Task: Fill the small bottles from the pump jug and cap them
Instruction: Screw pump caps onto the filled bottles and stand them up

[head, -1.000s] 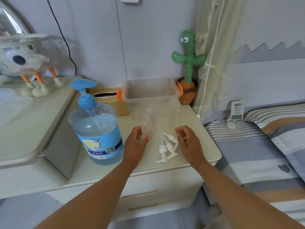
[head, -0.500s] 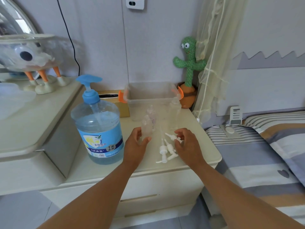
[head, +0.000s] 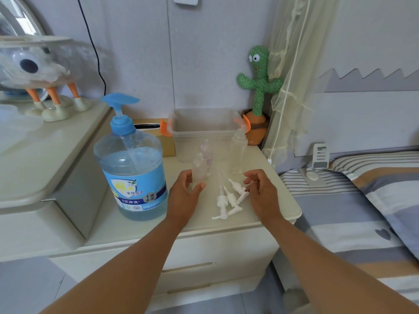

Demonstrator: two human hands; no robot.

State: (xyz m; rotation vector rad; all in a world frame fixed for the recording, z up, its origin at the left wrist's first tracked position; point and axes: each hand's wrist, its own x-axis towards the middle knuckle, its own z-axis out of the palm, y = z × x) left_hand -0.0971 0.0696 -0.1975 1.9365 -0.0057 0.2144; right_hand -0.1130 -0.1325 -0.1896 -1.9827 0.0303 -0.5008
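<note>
My left hand (head: 184, 196) grips a small clear plastic bottle (head: 199, 171) upright near the blue-topped pump jug (head: 131, 168), likely steadying it for filling. My right hand (head: 261, 191) curls over the white pump caps (head: 227, 199); whether it pinches one, I cannot tell.

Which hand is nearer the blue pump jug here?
Left. The left hand, holding a small bottle, is just right of the pump jug; the right hand is farther right, past the loose pump caps.
</note>
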